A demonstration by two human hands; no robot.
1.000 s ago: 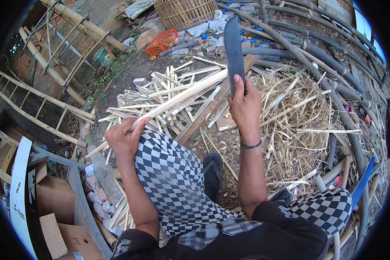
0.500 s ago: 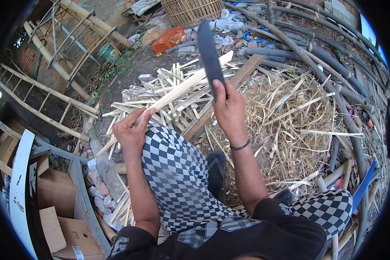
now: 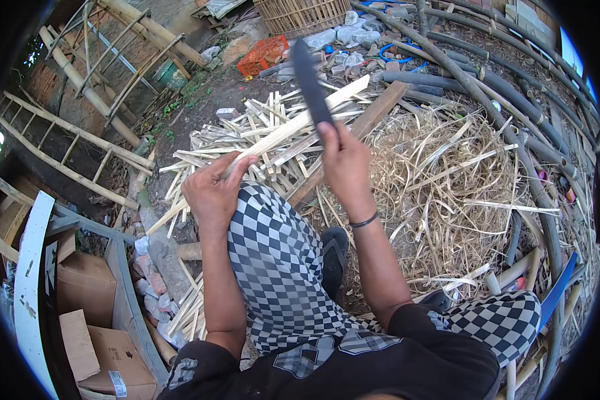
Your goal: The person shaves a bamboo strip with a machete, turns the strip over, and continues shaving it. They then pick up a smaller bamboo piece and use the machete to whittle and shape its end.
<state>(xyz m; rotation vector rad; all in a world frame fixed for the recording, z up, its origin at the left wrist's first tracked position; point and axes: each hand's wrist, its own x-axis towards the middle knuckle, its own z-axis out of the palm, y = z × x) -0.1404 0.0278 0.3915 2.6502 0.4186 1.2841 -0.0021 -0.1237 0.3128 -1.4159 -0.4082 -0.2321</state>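
My right hand point(image 3: 345, 160) grips the handle of a machete point(image 3: 308, 79), its dark broad blade pointing up and slightly left. The blade overlaps a pale bamboo strip point(image 3: 293, 128) in this view. Pinched between the thumb and fingers of my left hand point(image 3: 213, 183), the strip slants up to the right from beside my knee. Behind it lies a heap of split bamboo strips point(image 3: 263, 143). A wooden plank point(image 3: 381, 110) runs diagonally under my right hand.
Curly bamboo shavings point(image 3: 450, 190) pile up on the right. Cardboard boxes point(image 3: 87, 287) stand at lower left, bamboo ladders point(image 3: 70, 157) above them. An orange crate point(image 3: 263, 55) and a woven basket point(image 3: 300, 17) are at the back. A blue saw point(image 3: 559, 292) rests at right.
The machete has tilted further left and my right hand has shifted slightly left and down. My left hand, still holding the strip, sits a little further right and higher.
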